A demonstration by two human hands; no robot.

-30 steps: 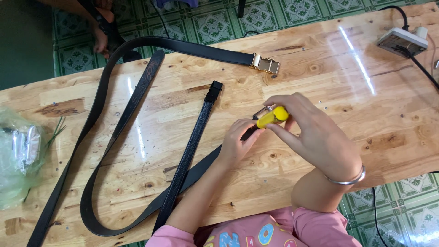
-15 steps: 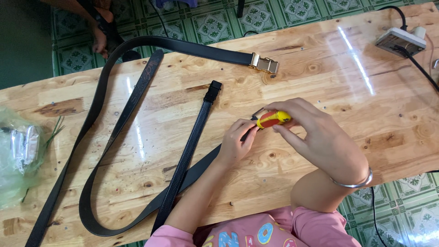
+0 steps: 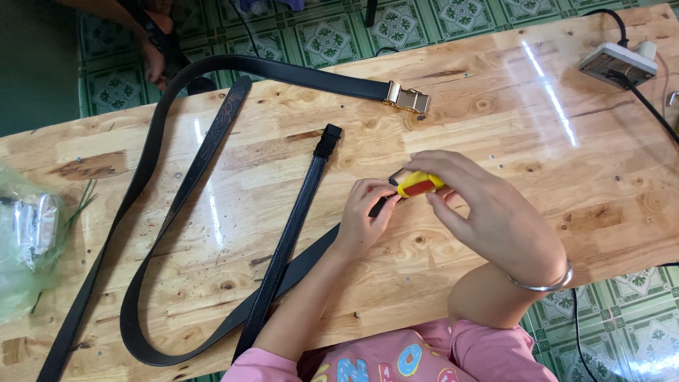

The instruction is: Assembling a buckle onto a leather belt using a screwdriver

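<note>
Currently, hands first: right hand (image 3: 495, 212) closed round a yellow-and-red tool (image 3: 419, 185), thumb and fingers pinching its handle, silver bangle (image 3: 544, 283) on the wrist. Left hand (image 3: 364, 212) pinched shut on the end of a black belt (image 3: 283, 244), right by a small metal buckle (image 3: 396, 175) at the tool's tip; whether tool touches buckle, can't tell. Both hands sit approx. mid-table, nearer the front edge. That belt runs from the hands back toward the front edge, loops wide to the left, then up toward the far left corner. A 2nd, narrower textured belt strip (image 3: 297, 212) w/ black end clip crosses over it, from front edge to mid-table. A 3rd black belt (image 3: 283, 71) w/ gold buckle (image 3: 408, 97) lies along the far edge, its strap curving down the left side to the front left corner. Wooden table (image 3: 601, 177), glossy. Clear plastic bag (image 3: 28, 233) w/ metal parts at left edge. White power strip (image 3: 619, 64) w/ black cable at far right corner. Another person's hand (image 3: 152, 60) beyond the far edge, near the far left corner. Green patterned floor tiles (image 3: 325, 32) behind. Pink sleeve (image 3: 396, 357) at the front edge.
</note>
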